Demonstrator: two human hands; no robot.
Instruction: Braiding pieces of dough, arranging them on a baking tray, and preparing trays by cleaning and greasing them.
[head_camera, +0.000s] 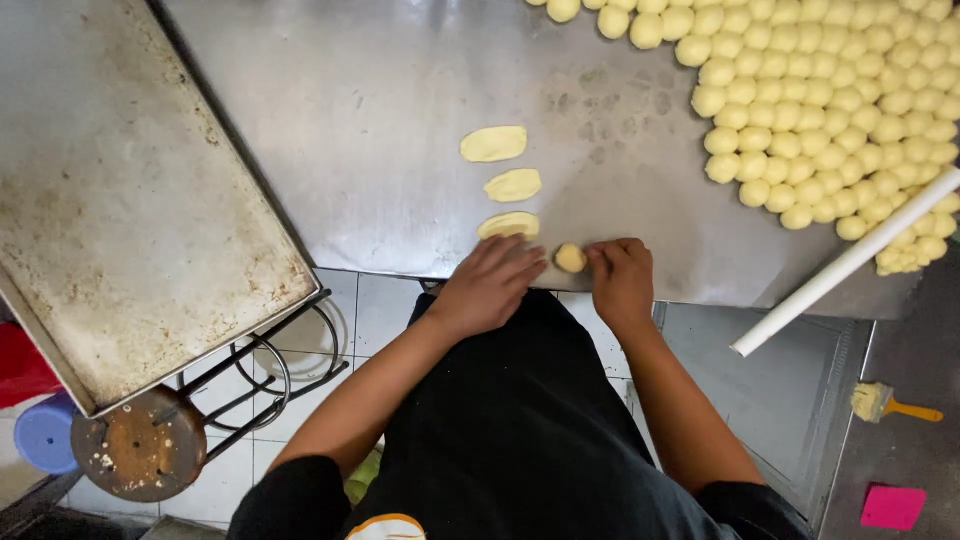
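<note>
A small yellow dough ball (571, 258) lies on the steel table (380, 110) near its front edge, between my two hands. My left hand (492, 281) rests flat with fingers spread, its fingertips touching the ball's left side and the nearest flattened dough oval (508, 224). My right hand (621, 275) is curled beside the ball's right side, fingertips against it. Two more flattened ovals, one (513, 185) and another (493, 144), lie in a line farther back.
Several dough balls (830, 110) are packed together at the table's back right. A white rolling pin (845, 263) leans over the right edge. A large worn baking tray (120, 200) sits on a stand at left. A brush (880, 402) and pink scraper (892, 506) lie lower right.
</note>
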